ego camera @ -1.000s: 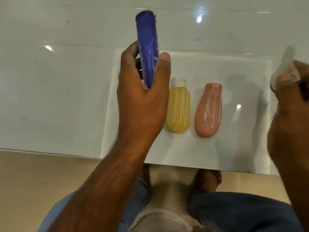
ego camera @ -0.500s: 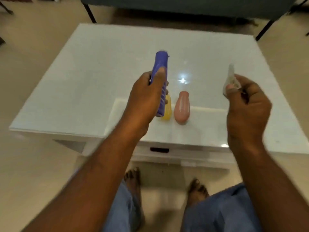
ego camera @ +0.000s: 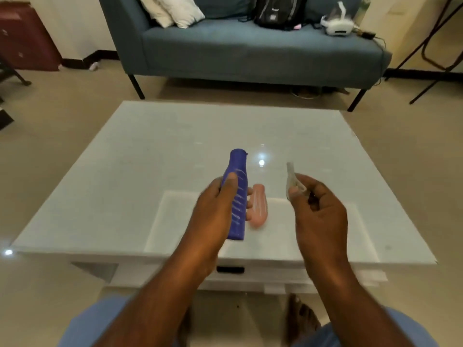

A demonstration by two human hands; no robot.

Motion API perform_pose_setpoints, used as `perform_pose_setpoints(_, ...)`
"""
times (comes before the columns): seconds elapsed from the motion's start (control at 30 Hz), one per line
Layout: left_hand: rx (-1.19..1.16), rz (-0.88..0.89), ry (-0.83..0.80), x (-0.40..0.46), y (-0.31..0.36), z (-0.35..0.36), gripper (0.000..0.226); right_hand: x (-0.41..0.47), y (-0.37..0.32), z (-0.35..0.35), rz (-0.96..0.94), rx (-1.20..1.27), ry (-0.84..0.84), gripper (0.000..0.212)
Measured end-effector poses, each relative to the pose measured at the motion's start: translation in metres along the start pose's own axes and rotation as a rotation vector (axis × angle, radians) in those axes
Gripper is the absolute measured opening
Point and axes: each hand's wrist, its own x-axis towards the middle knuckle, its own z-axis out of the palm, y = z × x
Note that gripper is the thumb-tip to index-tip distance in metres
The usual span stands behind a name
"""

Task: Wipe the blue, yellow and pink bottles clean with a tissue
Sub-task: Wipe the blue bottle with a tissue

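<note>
My left hand (ego camera: 216,211) grips the blue bottle (ego camera: 237,196) around its middle and holds it upright above the white table (ego camera: 150,156); pale streaks mark its side. The pink bottle (ego camera: 258,209) lies flat on a white sheet (ego camera: 300,234) just right of the blue one. The yellow bottle is hidden behind my left hand and the blue bottle. My right hand (ego camera: 318,209) is raised to the right, fingers pinched on a small crumpled tissue (ego camera: 292,182), a short gap away from the blue bottle.
A blue sofa (ego camera: 250,51) stands behind the table with white pillows (ego camera: 172,10), a black bag (ego camera: 279,11) and a white headset (ego camera: 337,25). A maroon case (ego camera: 25,41) stands far left and a black stand (ego camera: 436,46) far right. My bare feet show below the table's near edge.
The view has tilted up and pulled back, so the whole table and sofa now show. The blue bottle now covers the yellow one. Both hands keep their holds, closer together.
</note>
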Motion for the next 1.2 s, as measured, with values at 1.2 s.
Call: perform_pose_setpoints(1.2,-0.35,-0.206,-0.117,0.047,0.01,-0.022,0.043,0.04,0.008,0.037,-0.279,-0.245,-0.209,0.023)
